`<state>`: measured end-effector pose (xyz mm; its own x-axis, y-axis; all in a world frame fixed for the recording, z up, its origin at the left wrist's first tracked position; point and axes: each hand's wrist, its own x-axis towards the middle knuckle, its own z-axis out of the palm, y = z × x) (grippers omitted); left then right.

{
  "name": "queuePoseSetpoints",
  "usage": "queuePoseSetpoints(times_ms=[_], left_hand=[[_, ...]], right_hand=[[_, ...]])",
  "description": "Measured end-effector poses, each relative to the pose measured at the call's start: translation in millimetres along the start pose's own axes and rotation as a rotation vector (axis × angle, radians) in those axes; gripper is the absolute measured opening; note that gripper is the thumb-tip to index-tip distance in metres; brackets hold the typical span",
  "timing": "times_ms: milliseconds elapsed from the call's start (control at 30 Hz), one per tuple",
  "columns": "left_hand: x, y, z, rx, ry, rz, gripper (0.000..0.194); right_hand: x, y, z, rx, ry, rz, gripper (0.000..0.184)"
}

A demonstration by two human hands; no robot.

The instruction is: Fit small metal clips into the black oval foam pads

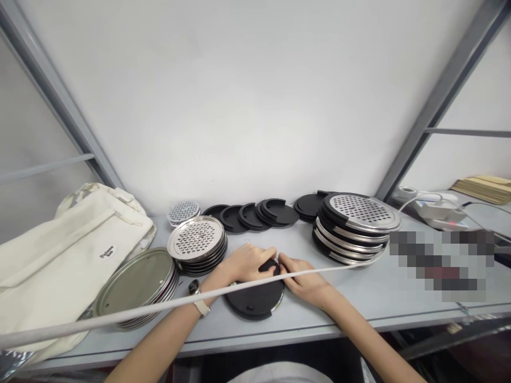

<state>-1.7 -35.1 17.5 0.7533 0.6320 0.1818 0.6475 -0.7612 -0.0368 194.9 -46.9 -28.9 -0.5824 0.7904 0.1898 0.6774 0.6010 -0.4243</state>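
Flat round black disc point(257, 298) apparently unfinished

It is held on the grey desk point(359, 300), its far rim gripped by left hand point(251, 263) and right hand point(301, 276); round silver perforated plates point(352, 209) at right seem ringed, loose black discs point(285, 211) seem unfitted

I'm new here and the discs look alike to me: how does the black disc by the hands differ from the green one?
The black disc is dark and matte, while the green disc is olive and smoother. The left hand and right hand are at the black disc; the green disc tops a stack, untouched. Both are round.
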Motion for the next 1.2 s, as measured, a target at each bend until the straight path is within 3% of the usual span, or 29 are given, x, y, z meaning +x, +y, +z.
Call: queuePoseSetpoints(times_ms=[367,800,1200], left_hand=[[-0.1,-5.8,12.9,-0.029,0.046,0.1,0.012],[-0.2,-3.6,11.2,-0.034,0.053,0.108,0.013],[0.2,-2.2,9.7,0.0,0.042,0.045,0.019]], right_hand=[[0.5,0.5,1.8,0.006,0.012,0.05,0.019],[-0.1,3.6,2.7,0.004,-0.024,0.074,0.033],[-2.0,-3.2,-4.2,-0.048,-0.022,0.048,0.029]])
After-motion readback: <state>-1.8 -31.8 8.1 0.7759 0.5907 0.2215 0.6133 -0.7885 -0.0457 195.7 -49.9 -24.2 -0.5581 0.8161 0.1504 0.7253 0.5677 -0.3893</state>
